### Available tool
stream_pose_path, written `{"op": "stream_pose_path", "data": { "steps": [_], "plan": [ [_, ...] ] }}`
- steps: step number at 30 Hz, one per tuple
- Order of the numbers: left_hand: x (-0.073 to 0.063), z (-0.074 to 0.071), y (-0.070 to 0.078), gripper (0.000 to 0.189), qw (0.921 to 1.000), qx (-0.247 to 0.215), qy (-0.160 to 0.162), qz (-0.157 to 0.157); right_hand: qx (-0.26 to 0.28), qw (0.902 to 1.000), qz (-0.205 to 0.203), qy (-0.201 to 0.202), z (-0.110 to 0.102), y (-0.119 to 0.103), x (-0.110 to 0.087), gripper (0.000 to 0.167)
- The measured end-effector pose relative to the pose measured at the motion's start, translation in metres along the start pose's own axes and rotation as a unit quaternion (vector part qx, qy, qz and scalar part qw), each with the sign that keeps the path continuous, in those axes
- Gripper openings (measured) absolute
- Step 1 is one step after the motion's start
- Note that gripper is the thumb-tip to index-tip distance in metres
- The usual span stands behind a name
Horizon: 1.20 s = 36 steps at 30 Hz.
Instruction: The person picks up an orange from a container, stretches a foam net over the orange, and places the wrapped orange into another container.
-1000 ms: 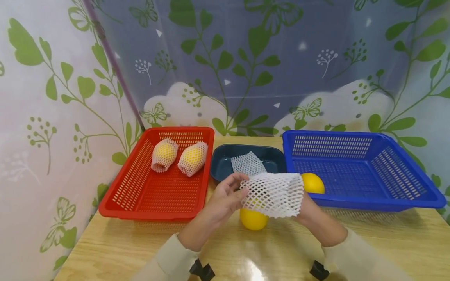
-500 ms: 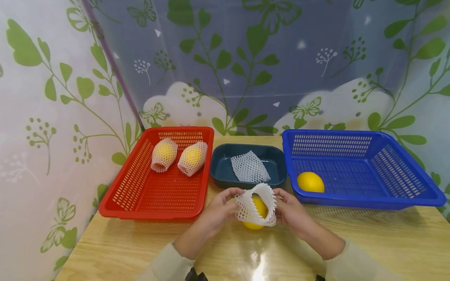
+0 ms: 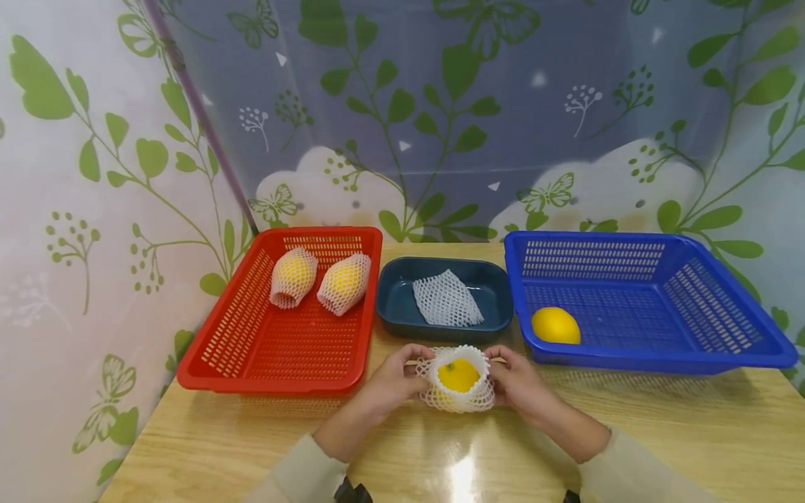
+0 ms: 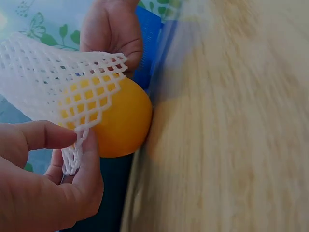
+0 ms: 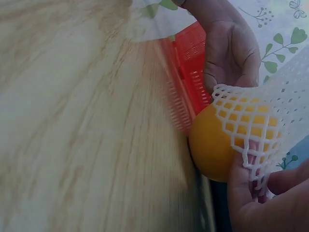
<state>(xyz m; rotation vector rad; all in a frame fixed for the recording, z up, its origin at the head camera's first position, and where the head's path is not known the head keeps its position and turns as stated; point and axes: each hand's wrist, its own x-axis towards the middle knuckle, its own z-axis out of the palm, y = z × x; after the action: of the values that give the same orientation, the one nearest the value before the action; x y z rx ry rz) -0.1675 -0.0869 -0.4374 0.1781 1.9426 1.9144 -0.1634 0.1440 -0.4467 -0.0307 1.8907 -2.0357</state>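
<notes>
A white foam fruit net (image 3: 434, 395) is stretched around a yellow-orange fruit, an orange (image 3: 458, 376), on the table in front of me. The top of the fruit shows through the net's round opening in the head view. From the left, my left hand (image 3: 393, 381) pinches the net's edge between thumb and fingers. On the other side my right hand (image 3: 522, 384) grips the opposite edge. In both wrist views the net covers the upper part of the orange (image 4: 128, 121), and its lower part is bare against the wooden table (image 5: 96, 145).
A red basket (image 3: 308, 370) at left holds two net-wrapped fruits (image 3: 344, 283). Behind my hands, a dark teal tray (image 3: 396, 279) holds another foam net (image 3: 446, 300). In the blue basket (image 3: 629, 360) at right lies a bare orange (image 3: 556, 326). A patterned curtain hangs behind.
The net was first held flat above the fruit, with my right hand behind it. Both hands then gripped its sides, spread it open and lowered it around the orange.
</notes>
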Motion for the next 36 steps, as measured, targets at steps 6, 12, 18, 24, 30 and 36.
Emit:
{"op": "stream_pose_path", "data": {
  "steps": [6,12,18,24,30,36],
  "plan": [
    [0.003,0.001,-0.003,0.042,0.9995,0.028,0.003,-0.012,-0.063,0.9971,0.017,0.039,0.002,0.006,0.005,0.018],
    [0.004,0.001,-0.006,0.041,0.9995,0.016,-0.012,-0.027,-0.070,0.9968,0.030,0.024,0.003,0.007,0.007,0.018],
    [0.003,-0.003,-0.006,0.035,0.9977,-0.034,-0.011,-0.058,-0.047,0.9983,0.030,-0.017,-0.001,0.006,0.006,0.026],
    [0.001,-0.007,-0.007,0.035,0.9960,-0.054,-0.033,-0.062,-0.002,0.9983,0.023,-0.053,-0.006,0.001,0.002,0.030],
    [-0.003,-0.008,-0.009,0.037,0.9956,-0.059,-0.060,-0.042,0.049,0.9923,0.015,-0.113,-0.014,0.000,-0.001,0.028],
    [-0.004,-0.004,-0.010,0.038,0.9951,-0.078,-0.052,-0.032,0.049,0.9891,-0.004,-0.139,-0.015,0.003,-0.001,0.053]
  ]
}}
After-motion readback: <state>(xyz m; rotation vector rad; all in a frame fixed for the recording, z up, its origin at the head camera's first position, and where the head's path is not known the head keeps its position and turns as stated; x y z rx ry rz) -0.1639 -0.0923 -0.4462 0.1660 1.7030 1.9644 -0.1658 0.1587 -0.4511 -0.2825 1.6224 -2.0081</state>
